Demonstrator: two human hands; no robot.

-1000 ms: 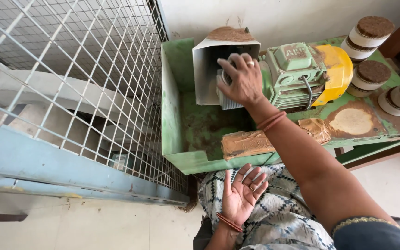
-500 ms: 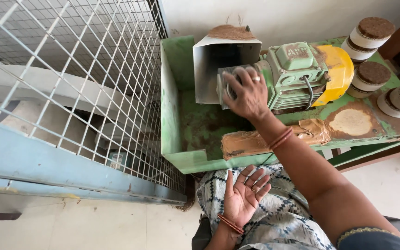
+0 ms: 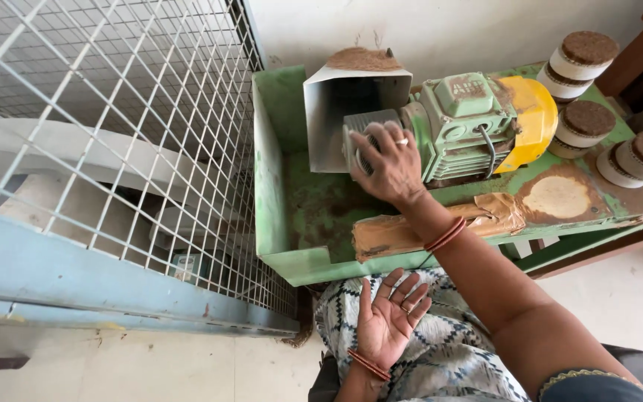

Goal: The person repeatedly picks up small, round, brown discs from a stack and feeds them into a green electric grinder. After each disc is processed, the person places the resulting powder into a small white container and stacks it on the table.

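Our right hand [image 3: 387,160] has slid down onto the motor [image 3: 461,125]'s ribbed end, fingers spread flat (gripping nothing), so we press lightly; left hand [image 3: 388,316] rests open, empty.

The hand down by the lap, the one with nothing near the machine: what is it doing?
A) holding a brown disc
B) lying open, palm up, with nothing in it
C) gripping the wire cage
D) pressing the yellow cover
B: the left hand rests palm up over the patterned cloth with fingers spread and empty, while the right hand is the one up on the grey ribbed part of the green machine.
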